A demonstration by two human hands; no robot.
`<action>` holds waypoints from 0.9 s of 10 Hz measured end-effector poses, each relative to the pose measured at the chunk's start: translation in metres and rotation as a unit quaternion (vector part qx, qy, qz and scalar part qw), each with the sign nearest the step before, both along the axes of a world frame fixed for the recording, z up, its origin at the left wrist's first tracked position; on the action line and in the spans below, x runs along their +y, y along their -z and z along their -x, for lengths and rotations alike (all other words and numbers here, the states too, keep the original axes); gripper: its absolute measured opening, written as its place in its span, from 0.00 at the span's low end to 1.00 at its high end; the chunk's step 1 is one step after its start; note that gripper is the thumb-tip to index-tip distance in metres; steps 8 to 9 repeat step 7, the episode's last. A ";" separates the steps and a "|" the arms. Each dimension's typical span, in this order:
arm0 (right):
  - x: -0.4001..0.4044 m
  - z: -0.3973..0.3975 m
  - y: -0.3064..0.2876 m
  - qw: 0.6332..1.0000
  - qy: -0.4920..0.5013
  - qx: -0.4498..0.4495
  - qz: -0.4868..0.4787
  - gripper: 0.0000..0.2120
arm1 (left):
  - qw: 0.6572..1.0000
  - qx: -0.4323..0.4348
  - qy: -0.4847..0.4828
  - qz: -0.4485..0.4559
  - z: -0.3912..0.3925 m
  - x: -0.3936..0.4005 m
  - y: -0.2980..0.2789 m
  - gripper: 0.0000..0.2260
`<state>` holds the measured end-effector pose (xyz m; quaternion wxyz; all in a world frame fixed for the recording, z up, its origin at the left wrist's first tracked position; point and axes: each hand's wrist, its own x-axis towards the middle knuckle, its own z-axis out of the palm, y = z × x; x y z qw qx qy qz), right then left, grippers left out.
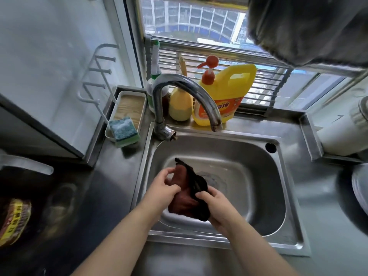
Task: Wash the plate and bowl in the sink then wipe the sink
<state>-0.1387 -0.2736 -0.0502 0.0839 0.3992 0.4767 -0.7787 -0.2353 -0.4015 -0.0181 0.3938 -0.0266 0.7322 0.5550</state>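
A dark brown-and-black cloth point(189, 194) hangs bunched over the steel sink point(258, 176), held between both hands. My left hand point(162, 187) pinches its upper left part. My right hand point(214, 208) grips its lower right edge from the side. The sink basin holds no dishes, and its drain point(214, 179) shows just behind the cloth. The curved tap point(185, 90) arches over the basin's back edge, with no water running. A stack of white dishes point(360, 188) sits at the right frame edge, only partly in view.
A blue-green sponge point(124, 131) sits in a white tray point(129, 108) left of the tap. A yellow detergent jug point(227, 92) with an orange pump and smaller bottles stand on the sill. A dark pan point(29, 196) lies at left, a white pot point(342, 134) at right.
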 end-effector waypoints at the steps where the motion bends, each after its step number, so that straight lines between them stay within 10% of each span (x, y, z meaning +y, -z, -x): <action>1: -0.006 0.003 0.003 0.999 -0.022 -0.040 -0.009 0.09 | 1.000 0.007 -0.012 0.017 0.004 -0.016 0.005 0.22; 5: -0.110 0.099 0.013 0.976 -0.141 0.001 -0.167 0.15 | 0.960 0.204 -0.134 0.136 0.052 -0.121 0.015 0.18; 9: -0.130 0.109 0.013 0.930 -0.208 -0.022 -0.302 0.18 | 0.948 0.226 -0.091 0.203 0.064 -0.150 0.031 0.13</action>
